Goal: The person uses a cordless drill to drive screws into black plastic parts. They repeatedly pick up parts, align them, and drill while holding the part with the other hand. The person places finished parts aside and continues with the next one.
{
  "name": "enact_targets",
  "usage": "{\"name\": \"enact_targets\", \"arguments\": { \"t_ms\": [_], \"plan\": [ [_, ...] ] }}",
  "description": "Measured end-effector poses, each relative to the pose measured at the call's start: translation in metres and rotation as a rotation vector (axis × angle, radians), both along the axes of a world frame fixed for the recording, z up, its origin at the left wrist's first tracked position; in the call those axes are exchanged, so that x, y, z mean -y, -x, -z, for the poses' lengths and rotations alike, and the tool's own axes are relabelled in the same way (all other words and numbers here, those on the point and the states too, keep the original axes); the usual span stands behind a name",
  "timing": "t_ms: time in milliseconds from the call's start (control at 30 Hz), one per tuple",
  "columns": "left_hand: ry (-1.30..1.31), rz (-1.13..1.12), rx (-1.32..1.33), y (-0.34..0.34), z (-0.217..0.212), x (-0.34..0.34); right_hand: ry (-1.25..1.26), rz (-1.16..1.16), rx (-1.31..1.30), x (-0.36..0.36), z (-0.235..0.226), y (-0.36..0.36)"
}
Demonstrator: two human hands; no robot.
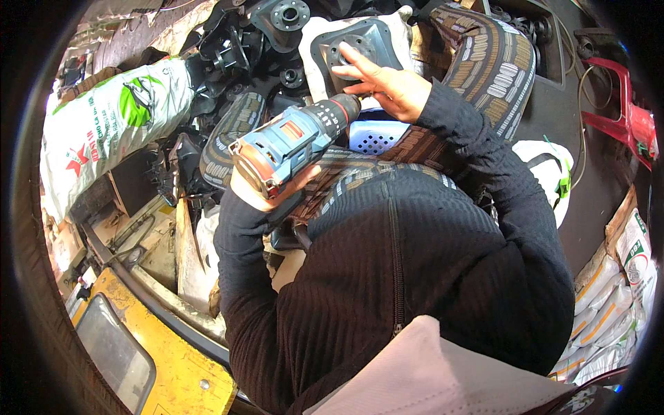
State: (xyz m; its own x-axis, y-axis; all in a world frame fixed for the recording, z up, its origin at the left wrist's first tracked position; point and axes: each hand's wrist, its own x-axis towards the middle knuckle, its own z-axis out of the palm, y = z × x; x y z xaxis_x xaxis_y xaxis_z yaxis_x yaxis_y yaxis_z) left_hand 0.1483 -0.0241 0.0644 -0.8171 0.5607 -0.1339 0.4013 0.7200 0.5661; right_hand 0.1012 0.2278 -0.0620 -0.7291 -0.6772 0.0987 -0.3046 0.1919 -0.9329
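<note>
A blue cordless drill (289,144) with a black chuck is in my left hand (301,181). The fingers wrap its handle, which is mostly hidden under the drill body. Its chuck points up and to the right, at a black square plate (354,52) with a round hub and several holes. That plate lies on a white sack-like surface (315,38) beyond my knees. Just over the plate's near edge is my right hand (395,88), its fingers spread apart. I make out nothing held there. Below the chuck sits a light blue perforated basket (375,137), partly covered by my leg.
More black hub parts (285,15) are heaped at the far left. A white and green printed sack (117,121) lies on the left, above a yellow panel (166,346). On the right are a red plastic stool (633,124), a loose cable and stacked white packages (609,311).
</note>
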Motion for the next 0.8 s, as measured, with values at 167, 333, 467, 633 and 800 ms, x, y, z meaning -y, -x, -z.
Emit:
{"name": "enact_targets", "arguments": {
  "t_ms": [167,333,467,633,800],
  "plan": [
    [-0.012,-0.029,0.06,-0.003,-0.007,0.01,-0.027,-0.148,0.034,0.003,-0.014,0.002],
    [-0.252,-0.438,0.449,-0.011,0.002,0.024,0.097,-0.209,0.307,-0.004,-0.019,0.009],
    [-0.305,-0.525,0.53,-0.013,0.007,0.031,0.12,-0.25,0.317,-0.008,-0.011,0.015],
    [-0.176,-0.55,0.48,0.003,0.009,0.027,0.356,0.371,0.262,-0.012,0.038,0.027],
    [-0.101,-0.519,0.323,0.035,0.022,0.017,0.249,0.932,0.904,0.022,0.114,0.018]
  ]
}}
